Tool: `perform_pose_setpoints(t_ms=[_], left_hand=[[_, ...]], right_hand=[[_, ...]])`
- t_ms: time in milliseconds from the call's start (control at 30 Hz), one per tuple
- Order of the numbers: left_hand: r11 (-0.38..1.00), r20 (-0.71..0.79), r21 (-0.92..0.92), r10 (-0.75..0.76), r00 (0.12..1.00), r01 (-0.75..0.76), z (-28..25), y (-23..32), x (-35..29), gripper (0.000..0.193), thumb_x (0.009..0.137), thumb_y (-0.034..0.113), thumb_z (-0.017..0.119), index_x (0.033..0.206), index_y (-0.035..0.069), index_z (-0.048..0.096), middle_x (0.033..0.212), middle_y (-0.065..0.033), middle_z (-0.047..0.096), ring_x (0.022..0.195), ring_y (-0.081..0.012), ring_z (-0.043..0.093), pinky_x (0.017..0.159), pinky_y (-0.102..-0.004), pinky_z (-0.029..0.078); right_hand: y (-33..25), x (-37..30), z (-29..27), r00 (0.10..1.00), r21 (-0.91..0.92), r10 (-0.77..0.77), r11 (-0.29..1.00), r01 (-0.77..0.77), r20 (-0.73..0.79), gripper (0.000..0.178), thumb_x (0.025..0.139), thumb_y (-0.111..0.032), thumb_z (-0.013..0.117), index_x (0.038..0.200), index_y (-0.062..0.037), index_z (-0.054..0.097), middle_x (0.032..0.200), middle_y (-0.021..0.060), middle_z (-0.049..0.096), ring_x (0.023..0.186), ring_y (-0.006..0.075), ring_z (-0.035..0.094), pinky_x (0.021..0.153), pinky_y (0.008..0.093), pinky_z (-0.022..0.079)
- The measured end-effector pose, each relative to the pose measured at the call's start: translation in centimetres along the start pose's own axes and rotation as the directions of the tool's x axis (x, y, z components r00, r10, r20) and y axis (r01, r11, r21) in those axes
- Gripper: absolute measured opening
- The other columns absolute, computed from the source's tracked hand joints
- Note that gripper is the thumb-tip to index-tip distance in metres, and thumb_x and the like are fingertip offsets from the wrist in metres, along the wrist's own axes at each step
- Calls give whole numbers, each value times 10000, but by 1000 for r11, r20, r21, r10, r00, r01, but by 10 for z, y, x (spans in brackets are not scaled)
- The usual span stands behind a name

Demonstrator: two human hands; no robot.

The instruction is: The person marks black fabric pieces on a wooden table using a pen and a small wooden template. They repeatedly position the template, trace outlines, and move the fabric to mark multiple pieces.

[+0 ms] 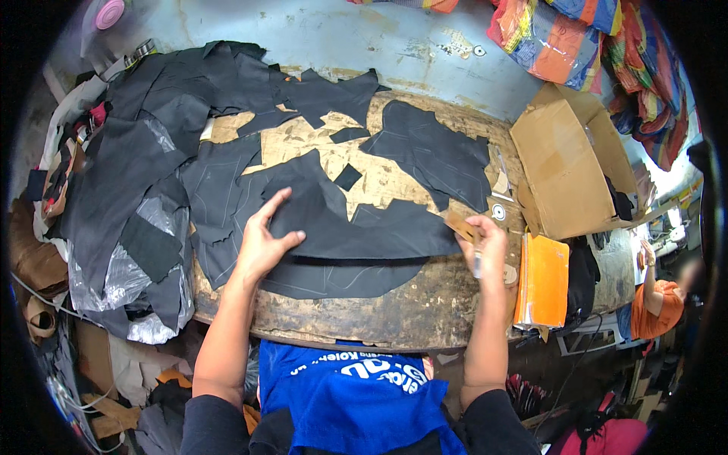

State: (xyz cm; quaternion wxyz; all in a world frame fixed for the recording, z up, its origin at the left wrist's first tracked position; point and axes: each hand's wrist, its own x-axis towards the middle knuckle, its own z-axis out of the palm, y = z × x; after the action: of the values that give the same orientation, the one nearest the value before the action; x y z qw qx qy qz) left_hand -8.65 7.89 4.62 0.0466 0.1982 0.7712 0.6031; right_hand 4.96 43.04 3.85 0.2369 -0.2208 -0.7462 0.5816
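A large black sheet of leather-like material [364,231] lies across the near part of the worktable, its front edge raised with a shadow beneath. My left hand [265,239] rests on its left part, thumb and index finger spread apart. At the sheet's right tip, my right hand [489,243] is closed round a small flat brown piece [459,226]. A slim pale tool [477,262], perhaps a pen, also shows against that palm. Beneath the sheet is another black piece [341,280] with pale drawn outlines. A similar marked piece [432,148] lies beyond it.
Black material is heaped at the left [129,174], partly over clear plastic. An open cardboard box [565,171] and an orange-covered stack [544,280] stand at the right. Small black scraps [348,177] lie on the wooden table [379,326]. A person in orange [656,307] sits far right.
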Motion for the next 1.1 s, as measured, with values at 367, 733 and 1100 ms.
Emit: perform_pose_setpoints(t_ms=[367, 733, 1100], left_hand=[[844, -81, -456, -356, 931, 282, 0, -22, -20, 498, 749, -42, 682, 1232, -17, 564, 642, 20, 592, 566, -50, 528, 524, -184, 425], [868, -325, -422, 125, 938, -262, -42, 45, -42, 501, 712, -123, 673, 1200, -61, 575, 1153, -108, 581, 1083, -159, 527, 961, -269, 395], [762, -455, -426, 287, 843, -489, -66, 87, -71, 688, 691, -164, 658, 1332, -71, 426, 1346, -154, 473, 1185, -215, 501, 1013, -325, 396]], right_hand=[[-10, -58, -34, 978, -415, 105, 910, -22, 179, 310, 615, 105, 685, 898, 0, 615, 740, 47, 641, 694, 110, 587, 637, 255, 461], [-96, -62, -80, 967, 112, -251, 961, 254, -37, 334, 663, -17, 793, 927, -40, 590, 823, -5, 571, 737, 75, 528, 686, 201, 442], [-137, -67, -75, 955, 141, -295, 945, 295, -22, 362, 644, -101, 812, 916, -46, 580, 821, 0, 552, 771, 96, 527, 724, 226, 428]])
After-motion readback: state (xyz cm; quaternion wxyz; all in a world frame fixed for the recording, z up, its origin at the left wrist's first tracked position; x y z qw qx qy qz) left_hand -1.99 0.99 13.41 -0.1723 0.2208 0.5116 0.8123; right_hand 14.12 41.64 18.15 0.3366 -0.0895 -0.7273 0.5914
